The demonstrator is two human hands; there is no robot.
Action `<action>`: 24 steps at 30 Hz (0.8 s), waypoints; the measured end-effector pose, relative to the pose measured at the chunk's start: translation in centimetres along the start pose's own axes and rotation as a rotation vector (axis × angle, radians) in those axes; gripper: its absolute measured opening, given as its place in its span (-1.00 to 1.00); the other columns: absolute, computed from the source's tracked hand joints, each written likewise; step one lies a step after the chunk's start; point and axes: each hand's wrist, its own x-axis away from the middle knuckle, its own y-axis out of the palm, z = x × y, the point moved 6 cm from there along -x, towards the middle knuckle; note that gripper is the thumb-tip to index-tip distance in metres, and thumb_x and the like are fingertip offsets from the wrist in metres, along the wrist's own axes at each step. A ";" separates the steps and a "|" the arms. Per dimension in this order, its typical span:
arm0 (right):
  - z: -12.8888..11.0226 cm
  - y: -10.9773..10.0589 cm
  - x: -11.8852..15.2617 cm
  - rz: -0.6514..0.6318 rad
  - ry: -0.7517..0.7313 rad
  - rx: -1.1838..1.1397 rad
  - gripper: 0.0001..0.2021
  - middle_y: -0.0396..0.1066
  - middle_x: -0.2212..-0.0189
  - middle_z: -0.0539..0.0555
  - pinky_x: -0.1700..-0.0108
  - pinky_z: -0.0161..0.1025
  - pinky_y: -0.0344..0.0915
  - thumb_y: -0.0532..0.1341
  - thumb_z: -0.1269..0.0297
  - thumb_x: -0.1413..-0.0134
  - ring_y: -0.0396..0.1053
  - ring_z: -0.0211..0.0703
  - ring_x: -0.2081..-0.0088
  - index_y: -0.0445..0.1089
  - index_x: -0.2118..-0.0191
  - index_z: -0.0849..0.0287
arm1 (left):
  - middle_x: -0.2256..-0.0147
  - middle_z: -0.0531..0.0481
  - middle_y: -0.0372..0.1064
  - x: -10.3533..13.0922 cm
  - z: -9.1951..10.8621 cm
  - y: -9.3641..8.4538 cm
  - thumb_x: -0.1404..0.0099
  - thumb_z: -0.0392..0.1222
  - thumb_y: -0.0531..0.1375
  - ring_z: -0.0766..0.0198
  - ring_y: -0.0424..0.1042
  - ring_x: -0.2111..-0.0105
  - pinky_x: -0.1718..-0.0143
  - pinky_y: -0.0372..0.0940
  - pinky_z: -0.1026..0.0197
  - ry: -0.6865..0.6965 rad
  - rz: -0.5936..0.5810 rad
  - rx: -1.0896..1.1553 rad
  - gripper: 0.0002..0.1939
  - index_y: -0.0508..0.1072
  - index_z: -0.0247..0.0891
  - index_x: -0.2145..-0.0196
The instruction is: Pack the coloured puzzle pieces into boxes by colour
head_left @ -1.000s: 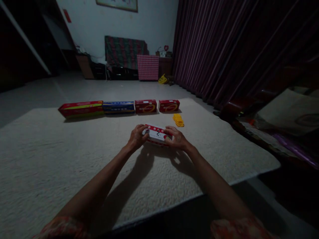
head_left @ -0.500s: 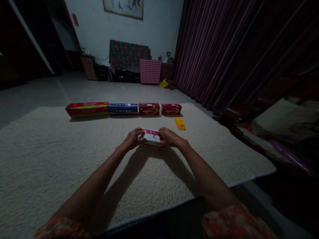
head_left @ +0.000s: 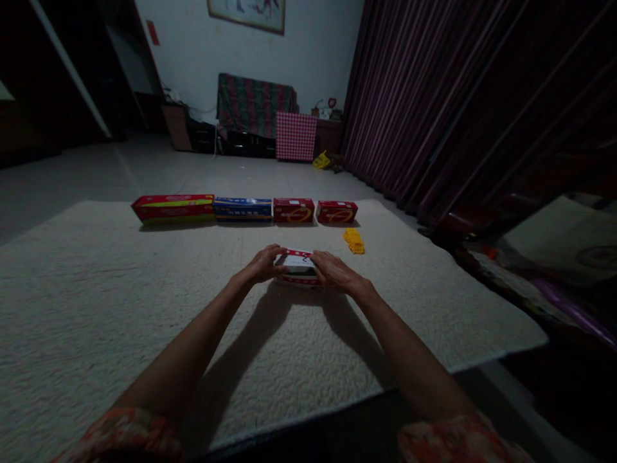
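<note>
A small red-and-white box rests on the pale quilted mat, with a black squiggle on its white top. My left hand grips its left end, thumb along the near edge and fingers over the top. At the right end, my right hand holds the box with its fingers across the upper corner. Below the white face shows a dark band and a red-and-white lower strip; whether that is a second box I cannot tell. Yellow plastic pieces lie beyond my right hand.
Along the mat's far side stand a long red box, a blue box and two dark red boxes in a row. The cream mat covers the surface before me. Purple curtains hang at the right.
The view has shifted slightly, so the scene sits a little to the right. Both hands stay on the box; my right fingers lie flatter over its corner, and the top looks tilted differently.
</note>
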 end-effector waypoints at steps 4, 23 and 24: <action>-0.2 0.1 0.0 -0.022 -0.019 0.007 -0.72 0.43 -0.03 0.29 -0.11 -0.05 0.34 0.04 0.42 -0.30 0.38 0.02 -0.04 0.34 -0.06 0.24 | -0.13 -0.25 0.40 0.0 0.2 -0.1 -0.14 -0.19 0.32 0.04 0.50 0.06 0.04 0.44 0.05 -0.025 -0.006 -0.009 -0.40 0.44 -0.29 -0.16; 2.1 -3.7 -1.1 0.268 0.036 -0.248 -0.80 0.57 0.28 0.13 0.15 -0.19 0.36 0.11 0.24 -0.28 0.49 -0.10 0.26 0.47 0.21 0.16 | -0.18 -0.27 0.35 -0.5 1.4 -0.6 -0.10 -0.32 0.30 -0.04 0.37 -0.17 -0.20 0.29 0.01 -0.059 -0.013 -0.061 -0.28 0.33 -0.31 -0.25; 2.3 -3.8 -1.3 0.294 0.050 -0.269 -0.81 0.56 0.30 0.13 0.17 -0.19 0.37 0.13 0.23 -0.26 0.49 -0.09 0.27 0.47 0.22 0.16 | -0.20 -0.30 0.33 -0.5 1.3 -0.6 -0.10 -0.31 0.30 -0.06 0.35 -0.19 -0.21 0.29 -0.01 -0.065 -0.005 -0.058 -0.22 0.27 -0.33 -0.29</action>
